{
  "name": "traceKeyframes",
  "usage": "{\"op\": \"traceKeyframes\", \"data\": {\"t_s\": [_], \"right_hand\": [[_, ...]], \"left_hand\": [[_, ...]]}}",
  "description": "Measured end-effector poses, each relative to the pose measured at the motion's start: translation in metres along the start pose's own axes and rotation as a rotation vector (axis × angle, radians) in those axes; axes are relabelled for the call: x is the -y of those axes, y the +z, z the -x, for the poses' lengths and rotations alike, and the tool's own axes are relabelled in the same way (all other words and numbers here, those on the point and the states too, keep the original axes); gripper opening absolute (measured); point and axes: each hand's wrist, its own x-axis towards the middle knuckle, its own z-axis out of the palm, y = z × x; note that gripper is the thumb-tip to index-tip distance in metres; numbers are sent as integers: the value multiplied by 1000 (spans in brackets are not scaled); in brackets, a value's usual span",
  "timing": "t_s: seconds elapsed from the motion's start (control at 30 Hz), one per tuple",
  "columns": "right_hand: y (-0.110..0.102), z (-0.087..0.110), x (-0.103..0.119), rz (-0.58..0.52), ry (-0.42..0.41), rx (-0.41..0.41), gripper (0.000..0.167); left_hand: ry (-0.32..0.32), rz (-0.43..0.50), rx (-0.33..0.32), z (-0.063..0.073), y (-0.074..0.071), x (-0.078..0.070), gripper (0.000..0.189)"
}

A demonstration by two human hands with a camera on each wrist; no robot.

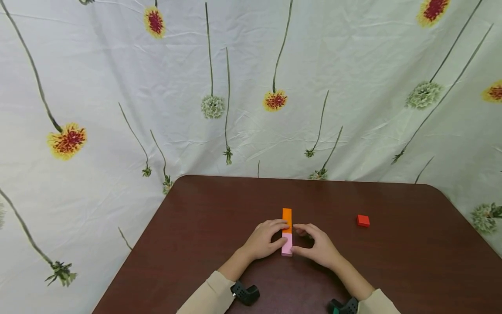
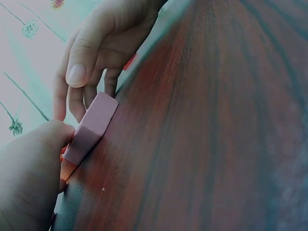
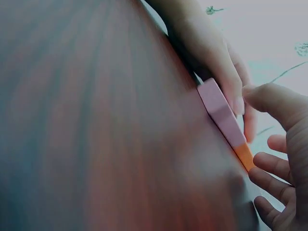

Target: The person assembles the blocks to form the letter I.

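Note:
A pink block [image 1: 287, 249] and an orange block [image 1: 287, 213] lie end to end on the table, the orange one farther away. From the left, my left hand [image 1: 263, 240] touches them, its thumb at the pink block and its fingertips over the orange one. On the other side, my right hand [image 1: 319, 249] is spread in a loose curve, thumb beside the pink block and fingers near the orange one. The right wrist view shows the pink block [image 3: 221, 110] with the left thumb against it; whether the right fingertips make contact, I cannot tell.
A small red block [image 1: 363, 220] lies apart to the right on the dark brown table [image 1: 227, 196]. Behind the table's far edge hangs a white cloth [image 1: 251, 131] printed with flowers. Black devices sit at both wrists.

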Motion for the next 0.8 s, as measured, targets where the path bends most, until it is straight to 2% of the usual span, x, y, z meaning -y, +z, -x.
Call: {"op": "traceKeyframes", "data": {"t_s": [0.3, 0.8], "right_hand": [[-20, 2, -7, 16, 46, -30, 58], [-63, 6, -22, 87, 135, -109, 57]], "left_hand": [[-31, 7, 19, 0, 0, -1, 41], [-20, 12, 17, -1, 0, 0, 41]]}}
